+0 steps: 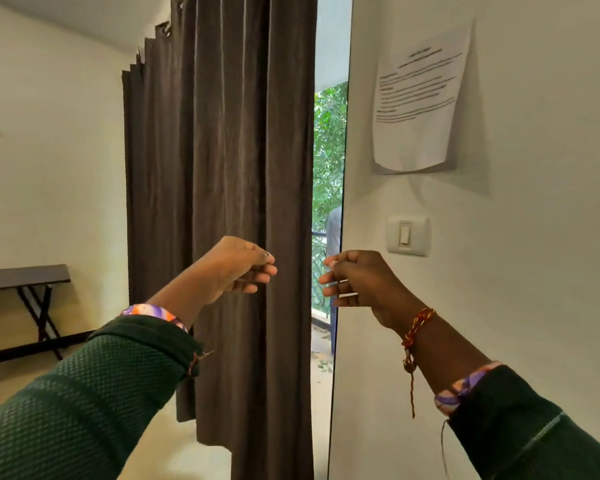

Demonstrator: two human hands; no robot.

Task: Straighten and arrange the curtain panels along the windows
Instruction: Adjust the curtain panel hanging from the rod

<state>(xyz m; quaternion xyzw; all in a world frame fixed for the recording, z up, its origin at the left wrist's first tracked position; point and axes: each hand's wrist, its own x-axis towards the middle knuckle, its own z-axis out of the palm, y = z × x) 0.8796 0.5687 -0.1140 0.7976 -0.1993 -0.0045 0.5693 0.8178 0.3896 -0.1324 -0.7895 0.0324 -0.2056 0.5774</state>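
A dark brown curtain [222, 150] hangs in long vertical folds from the top of the view down past the floor line, its right edge stopping short of the wall. My left hand [239, 266] is raised in front of the curtain's right part, fingers curled with the tips close to a fold; the cloth around it hangs straight. My right hand [355, 280] is raised beside the curtain's right edge, in front of the open strip of window [328, 150]. Its fingers are curled and point left, and no cloth shows in them.
A white wall [516, 306] stands close on the right with a taped paper notice [420, 102] and a light switch [407, 235]. A dark folding table [21, 277] is at the left wall. Through the gap I see trees, a railing and part of a person outside.
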